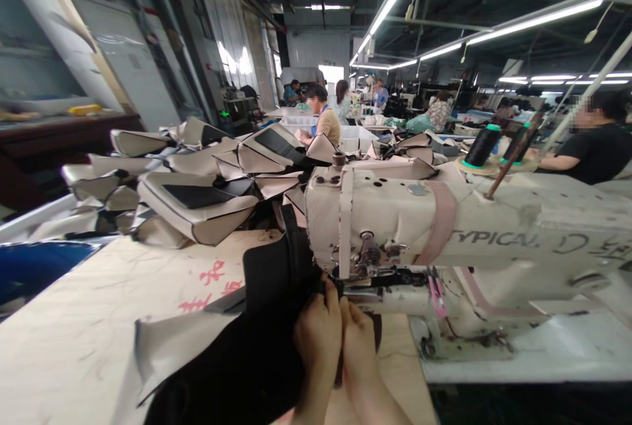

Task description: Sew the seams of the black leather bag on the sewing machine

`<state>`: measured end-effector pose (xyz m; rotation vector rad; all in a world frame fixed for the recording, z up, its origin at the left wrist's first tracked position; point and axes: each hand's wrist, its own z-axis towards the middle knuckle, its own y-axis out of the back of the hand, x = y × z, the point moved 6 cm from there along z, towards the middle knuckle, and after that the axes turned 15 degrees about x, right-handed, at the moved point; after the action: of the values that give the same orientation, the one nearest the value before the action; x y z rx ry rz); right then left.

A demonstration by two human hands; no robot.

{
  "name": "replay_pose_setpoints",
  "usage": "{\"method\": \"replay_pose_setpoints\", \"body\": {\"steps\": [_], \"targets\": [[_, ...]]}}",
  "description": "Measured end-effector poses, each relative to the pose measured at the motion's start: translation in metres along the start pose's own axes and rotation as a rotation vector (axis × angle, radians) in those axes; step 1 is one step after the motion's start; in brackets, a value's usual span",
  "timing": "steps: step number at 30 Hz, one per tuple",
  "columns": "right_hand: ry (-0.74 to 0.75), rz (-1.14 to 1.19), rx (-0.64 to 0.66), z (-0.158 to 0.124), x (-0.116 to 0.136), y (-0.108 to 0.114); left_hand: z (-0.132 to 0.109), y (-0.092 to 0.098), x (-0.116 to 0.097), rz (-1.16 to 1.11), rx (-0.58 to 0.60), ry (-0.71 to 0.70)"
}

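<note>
Both my hands are close together below the head of a white sewing machine (390, 208). My left hand (320, 326) is closed on the edge of a black and beige sewn cover (222, 359), its fingertips near the needle area. Right beside it, my right hand (358, 336) pinches the same black material, fingers pressed together. The cover spreads left over the wooden tabletop (64, 306), and a black flap (269, 270) of it stands up beside the machine head. The needle and the exact seam under the machine are hidden by my fingers and the dark material.
A heap of beige and black sewn covers (197, 201) lies behind the tabletop. Pink-handled snips (436, 293) hang at the machine's arm. Black thread spools (481, 147) stand behind it. Co-workers sit farther back, one in black (587, 149) at the right. A blue surface (39, 270) shows at left.
</note>
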<state>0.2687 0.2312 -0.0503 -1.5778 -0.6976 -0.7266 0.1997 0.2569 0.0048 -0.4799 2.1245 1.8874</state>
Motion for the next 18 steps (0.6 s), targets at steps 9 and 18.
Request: {"method": "replay_pose_setpoints", "body": {"steps": [9, 18], "targets": [[0.049, -0.244, -0.14, 0.003, -0.007, 0.011, 0.011, 0.003, 0.008, 0.022, 0.081, -0.028], [0.073, -0.415, -0.147, 0.001, 0.007, 0.011, 0.012, -0.001, 0.014, -0.043, 0.125, -0.057]]}}
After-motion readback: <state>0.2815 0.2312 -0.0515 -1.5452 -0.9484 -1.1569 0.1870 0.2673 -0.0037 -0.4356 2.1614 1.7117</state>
